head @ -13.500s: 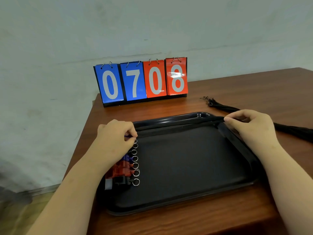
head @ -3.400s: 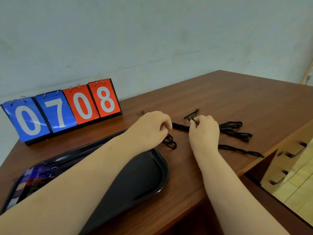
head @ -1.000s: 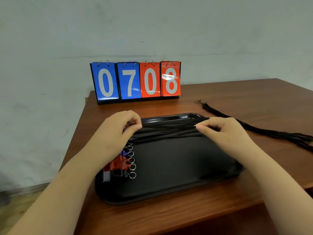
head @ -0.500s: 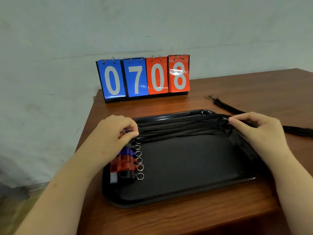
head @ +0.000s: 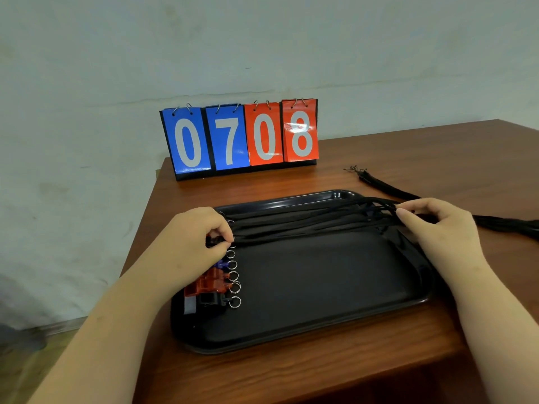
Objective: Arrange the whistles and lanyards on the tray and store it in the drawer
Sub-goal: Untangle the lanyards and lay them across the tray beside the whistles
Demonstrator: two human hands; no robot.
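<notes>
Both forearms come in low over the worktop (head: 291, 371), palms down. The left hand (head: 198, 237) has its grip pinched on one end of the black lanyards (head: 306, 225) and the right hand (head: 437, 228) pinches the other end. That leaves them stretched between the two grips along the far side of the black tray (head: 320, 287). The row of whistles (head: 210, 284) sits just under the left grip. A spare lanyard bundle (head: 388, 189) lies just past the right grip, off the tray, with the flip scoreboard (head: 239, 138) well beyond both.

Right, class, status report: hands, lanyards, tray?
Left hand pinches lanyards beside whistles. Right hand pinches their far end over tray rim. Spare lanyard bundle on table, outside tray.
</notes>
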